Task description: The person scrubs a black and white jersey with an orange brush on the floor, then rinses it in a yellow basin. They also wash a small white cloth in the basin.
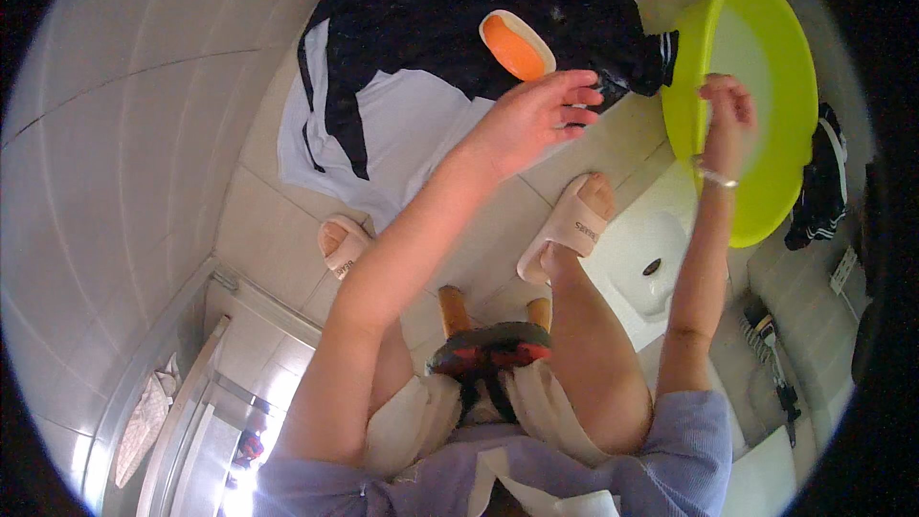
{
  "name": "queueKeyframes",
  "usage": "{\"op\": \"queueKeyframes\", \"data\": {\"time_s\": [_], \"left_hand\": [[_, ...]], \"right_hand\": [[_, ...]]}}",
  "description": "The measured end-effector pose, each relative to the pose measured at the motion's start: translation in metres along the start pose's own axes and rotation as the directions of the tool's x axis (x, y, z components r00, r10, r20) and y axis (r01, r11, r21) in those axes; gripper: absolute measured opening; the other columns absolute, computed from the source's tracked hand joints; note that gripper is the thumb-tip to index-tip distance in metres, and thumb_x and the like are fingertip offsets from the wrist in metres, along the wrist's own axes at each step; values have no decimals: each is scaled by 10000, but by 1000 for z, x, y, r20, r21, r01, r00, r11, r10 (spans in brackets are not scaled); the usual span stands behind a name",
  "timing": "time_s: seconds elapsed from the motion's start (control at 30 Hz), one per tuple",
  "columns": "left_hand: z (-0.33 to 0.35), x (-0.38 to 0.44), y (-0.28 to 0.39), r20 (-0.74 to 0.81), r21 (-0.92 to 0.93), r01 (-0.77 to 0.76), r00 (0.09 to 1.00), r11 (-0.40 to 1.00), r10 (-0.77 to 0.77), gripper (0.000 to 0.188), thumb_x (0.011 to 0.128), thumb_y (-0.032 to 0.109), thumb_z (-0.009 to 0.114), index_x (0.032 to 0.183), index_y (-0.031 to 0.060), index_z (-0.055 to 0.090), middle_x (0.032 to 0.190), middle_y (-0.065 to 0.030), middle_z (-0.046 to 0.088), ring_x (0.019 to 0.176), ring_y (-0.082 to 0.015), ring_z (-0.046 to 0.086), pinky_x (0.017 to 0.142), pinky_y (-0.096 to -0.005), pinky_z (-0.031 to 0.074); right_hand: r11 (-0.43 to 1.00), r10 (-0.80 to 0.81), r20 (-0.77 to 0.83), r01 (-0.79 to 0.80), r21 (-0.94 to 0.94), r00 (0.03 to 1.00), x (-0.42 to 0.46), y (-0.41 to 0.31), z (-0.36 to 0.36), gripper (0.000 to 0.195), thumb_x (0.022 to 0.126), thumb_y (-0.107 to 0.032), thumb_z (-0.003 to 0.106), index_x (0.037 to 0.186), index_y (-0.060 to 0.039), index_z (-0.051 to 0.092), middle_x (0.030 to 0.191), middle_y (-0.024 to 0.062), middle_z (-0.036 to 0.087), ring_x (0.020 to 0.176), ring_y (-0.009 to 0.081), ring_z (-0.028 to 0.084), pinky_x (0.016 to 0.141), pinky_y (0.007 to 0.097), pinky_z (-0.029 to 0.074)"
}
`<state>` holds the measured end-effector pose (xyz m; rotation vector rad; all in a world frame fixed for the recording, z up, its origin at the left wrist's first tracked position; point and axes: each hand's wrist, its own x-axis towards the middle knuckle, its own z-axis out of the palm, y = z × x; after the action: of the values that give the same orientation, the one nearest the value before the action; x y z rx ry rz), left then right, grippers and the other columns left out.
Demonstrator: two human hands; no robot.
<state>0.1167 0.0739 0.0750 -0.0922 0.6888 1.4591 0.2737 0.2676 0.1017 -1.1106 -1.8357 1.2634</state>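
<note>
My left hand (542, 115) hovers with fingers apart over the tiled floor, just below a scrub brush (518, 47) with an orange back. The brush lies on a dark garment (438, 7) with white-striped edges. A white cloth or garment part (409, 122) spreads beneath and beside it. At the right, my right hand (729, 100), with a bracelet at the wrist, is over the rim of a large yellow-green plastic basin (782, 179). Its fingers are bent and somewhat blurred; nothing shows in them. Cloudy liquid seems to fill the basin. One striped cuff touches the basin's side.
A white squat toilet (632, 251) is set in the floor below the basin. Another dark striped garment (822, 187) lies beyond the basin. A small stool (495, 352) stands between the legs. Brushes (775, 359) are by the right wall; a door frame (266, 305) is lower left.
</note>
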Motion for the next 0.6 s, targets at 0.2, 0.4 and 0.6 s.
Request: {"op": "queueKeyframes", "data": {"time_s": [0.2,0.4,0.6], "left_hand": [[-52,-28,-22,-335,593,124,936,795,104,322,813,231,429,1092,75,470,962,-63,534,842,-139,507,763,-249,379],[-147,-93,-41,-116,816,415,799,-401,590,586,681,317,568,1201,169,342,1227,-86,301,1127,-292,273,856,-511,258],[-218,-104,26,-287,699,593,744,-399,604,681,650,362,582,1235,221,263,1288,-57,211,1179,-332,186,861,-563,222]], "right_hand": [[-158,256,114,158,-975,960,12,140,-117,263,749,-173,511,969,-30,531,931,121,572,828,252,545,745,310,415],[447,540,278,10,-895,795,45,201,-138,283,774,-202,454,974,-10,514,918,153,560,836,267,526,753,318,397],[934,-61,-87,26,-357,994,64,50,-74,266,788,-174,509,980,9,516,934,81,560,803,158,538,739,257,417]]}}
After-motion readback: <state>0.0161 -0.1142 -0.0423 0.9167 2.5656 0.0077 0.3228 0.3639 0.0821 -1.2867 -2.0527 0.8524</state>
